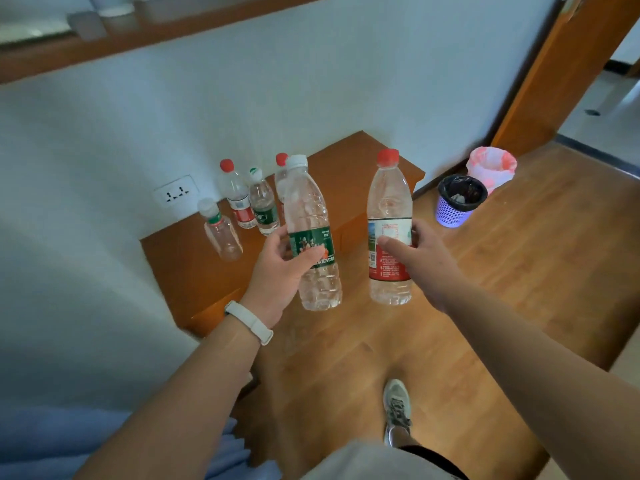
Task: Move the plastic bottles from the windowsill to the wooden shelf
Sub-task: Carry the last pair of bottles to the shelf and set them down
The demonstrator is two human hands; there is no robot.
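Head view: the left hand (pixel 277 268) is wrapped round the green-labelled bottle (pixel 311 233) at its label, thumb across the front. The right hand (pixel 419 258) clasps the red-labelled bottle (pixel 389 230) the same way at mid-height. Both bottles are upright, carried in the air just in front of the wooden shelf (pixel 194 268), and neither is set down. Four bottles (pixel 263 206) stand on the shelf toward its wall side, so I judge the task well along, with these two left to place. High above the shelf, the windowsill (pixel 207 22) carries a couple of blurred objects; whether more bottles wait there cannot be told. Both arms reach forward, nearly straight, palms turned toward each other, with a white band (pixel 249 322) on the left wrist.
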